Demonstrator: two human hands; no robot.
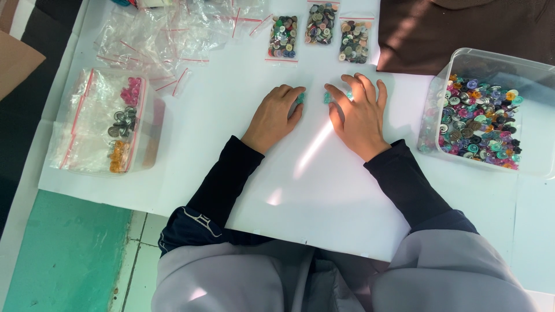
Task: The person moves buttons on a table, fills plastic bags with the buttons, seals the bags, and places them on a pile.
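Both forearms in close-fitting black long sleeves ending at the wrists. Left hand (276, 113) and right hand (358, 112) bare: no gloves, rings or watch visible. Loose grey garment over upper arms; dark navy fabric with pale trim at left elbow.

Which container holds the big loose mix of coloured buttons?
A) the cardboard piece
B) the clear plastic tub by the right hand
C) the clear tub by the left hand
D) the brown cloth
B: the clear plastic tub beside the right hand is full of mixed coloured buttons.

One head-worn view looks steeply down, close over the white sheet (312, 190).
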